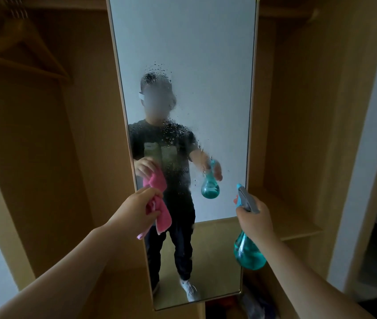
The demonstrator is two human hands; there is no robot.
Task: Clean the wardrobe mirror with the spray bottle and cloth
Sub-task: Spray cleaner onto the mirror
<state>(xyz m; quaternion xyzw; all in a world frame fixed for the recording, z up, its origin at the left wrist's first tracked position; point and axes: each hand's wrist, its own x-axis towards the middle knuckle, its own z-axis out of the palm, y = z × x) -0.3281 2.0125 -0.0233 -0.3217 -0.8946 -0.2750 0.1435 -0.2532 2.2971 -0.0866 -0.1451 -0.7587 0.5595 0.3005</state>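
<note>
Overall: dim, warm-brown cast; wardrobe [45,157] interior underexposed.
Brightest: mirror [183,47], upper part pale grey-white; paler strips at far L & R edges.
Shadows: soft, deepest top L round hanger [28,49] & bottom R.
Glass: droplets [160,72] haze the mid part, read as dark specks.
Colour: pink cloth [160,215] & teal bottle [249,254] vivid vs muted rest.
Focus: left hand [137,208] & right hand [255,217] fairly sharp; reflected figure [171,157] soft, face blurred; hanger smeared.
Distortion: wide-angle; mirror sides converge downward, wardrobe verticals lean at edges.

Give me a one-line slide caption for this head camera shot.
Left hand holds a pink cloth and right hand aims a teal spray bottle at the droplet-speckled wardrobe mirror.
</note>
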